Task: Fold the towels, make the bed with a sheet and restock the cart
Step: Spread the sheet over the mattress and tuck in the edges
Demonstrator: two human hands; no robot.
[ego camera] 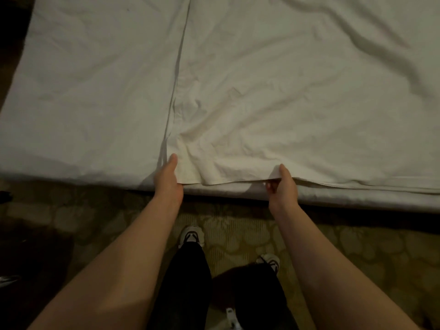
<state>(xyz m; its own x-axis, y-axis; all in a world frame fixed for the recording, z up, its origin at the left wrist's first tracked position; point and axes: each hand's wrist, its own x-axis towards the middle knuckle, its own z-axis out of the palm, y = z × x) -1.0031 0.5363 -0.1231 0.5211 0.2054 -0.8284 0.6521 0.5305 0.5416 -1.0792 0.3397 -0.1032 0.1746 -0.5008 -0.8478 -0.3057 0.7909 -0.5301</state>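
I stand at the near edge of the bed, both arms reaching down to it. The sheet lies spread over the right and middle of the bed, white and creased, with long wrinkles running off to the far right. Its left edge shows as a straight line from the far side down toward my left hand. Left of that line a second white layer covers the bed, flatter and smoother.

My left hand grips the sheet at its near left corner: the thumb lies on top, pointing away from me, and the fingers are tucked under the cloth, out of sight. The cloth bunches into small folds just beyond that thumb.

My right hand pinches the near hem further right – thumb on top, fingers curled beneath the edge, their tips just visible under it. Between my hands the hem sags in a shallow curve and is lifted slightly off the layer below, which shows as a pale band along the bed's side.

Below the bed is a patterned carpet in dull green and tan. My legs in black trousers and my two white shoes stand on it – the left foot nearer the bed than the right.
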